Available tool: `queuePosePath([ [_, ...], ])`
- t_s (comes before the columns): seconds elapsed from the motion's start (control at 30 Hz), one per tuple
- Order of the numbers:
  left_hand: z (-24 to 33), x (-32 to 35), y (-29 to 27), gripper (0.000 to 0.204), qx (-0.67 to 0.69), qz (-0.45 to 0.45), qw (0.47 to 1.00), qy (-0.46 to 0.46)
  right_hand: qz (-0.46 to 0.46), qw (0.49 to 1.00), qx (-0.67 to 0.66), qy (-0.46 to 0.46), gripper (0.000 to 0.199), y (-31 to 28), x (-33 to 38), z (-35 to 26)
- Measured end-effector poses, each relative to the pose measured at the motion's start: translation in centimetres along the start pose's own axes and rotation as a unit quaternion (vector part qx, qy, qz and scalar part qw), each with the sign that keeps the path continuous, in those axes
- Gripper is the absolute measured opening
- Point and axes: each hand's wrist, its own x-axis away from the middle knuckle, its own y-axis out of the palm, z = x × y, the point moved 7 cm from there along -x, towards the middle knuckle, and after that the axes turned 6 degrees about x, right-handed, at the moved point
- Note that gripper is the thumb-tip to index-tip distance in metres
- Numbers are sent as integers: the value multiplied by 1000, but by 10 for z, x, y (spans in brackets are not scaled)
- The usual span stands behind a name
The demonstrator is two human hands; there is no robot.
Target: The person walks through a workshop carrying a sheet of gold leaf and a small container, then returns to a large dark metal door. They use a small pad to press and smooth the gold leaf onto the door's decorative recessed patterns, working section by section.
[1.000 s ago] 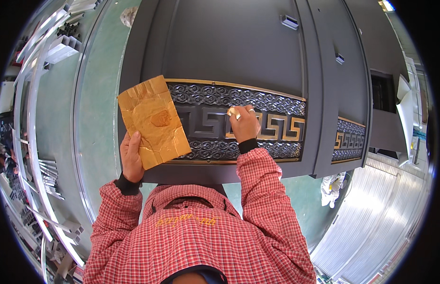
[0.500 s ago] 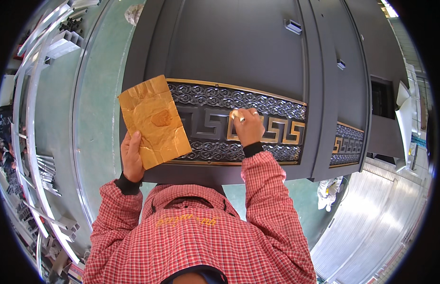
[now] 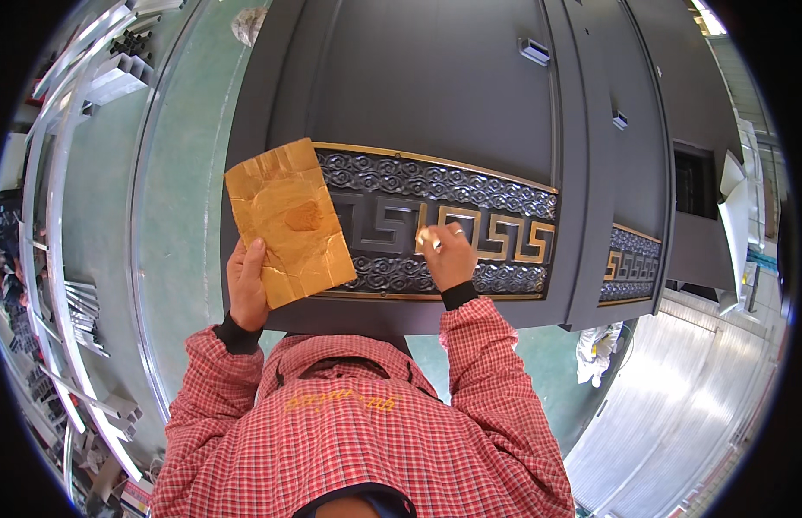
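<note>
Big dark grey door panel (image 3: 435,95) lying flat takes up most of the view, with green floor (image 3: 99,198) off to the left and stacks of metal profiles (image 3: 64,302) along that edge. Across the panel runs a decorative band (image 3: 496,194) of silver scrollwork with a meander key pattern, gold on the right part and still grey on the left. The left hand (image 3: 244,289) holds up a crinkled gold sheet (image 3: 289,223) by its lower corner, fingers clamped on it, thumb on top, over the band's left end. The right hand (image 3: 448,255) sits on the key pattern right where the gold meets the grey, fingers pinched together on a small pale thing (image 3: 425,235), too small to make out.
</note>
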Motion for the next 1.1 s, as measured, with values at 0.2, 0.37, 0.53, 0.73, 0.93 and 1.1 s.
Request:
queuePosePath([
  [0.2, -4, 7, 8, 33, 19, -13, 1000, -12, -102, 950, -280, 91, 10, -3, 22, 12],
  [0.37, -16, 16, 13, 33, 30, -25, 999, -28, -209, 628, -724, 194, 21, -22, 24, -15],
  [0.53, -26, 23, 29, 31, 14, -42, 998, -38, -142, 793, -582, 110, 20, -60, 11, -59],
  [0.73, -28, 24, 42, 32, 26, -40, 998, -29, -33, 951, -238, -193, 24, -101, -4, -139],
  [0.93, -28, 26, 38, 32, 7, -31, 999, -19, 11, 967, -91, -239, 25, -101, -7, -154],
  [1.1, -18, 21, 31, 32, 31, -37, 998, -34, -12, 956, -114, -270, 25, -93, -2, -169],
])
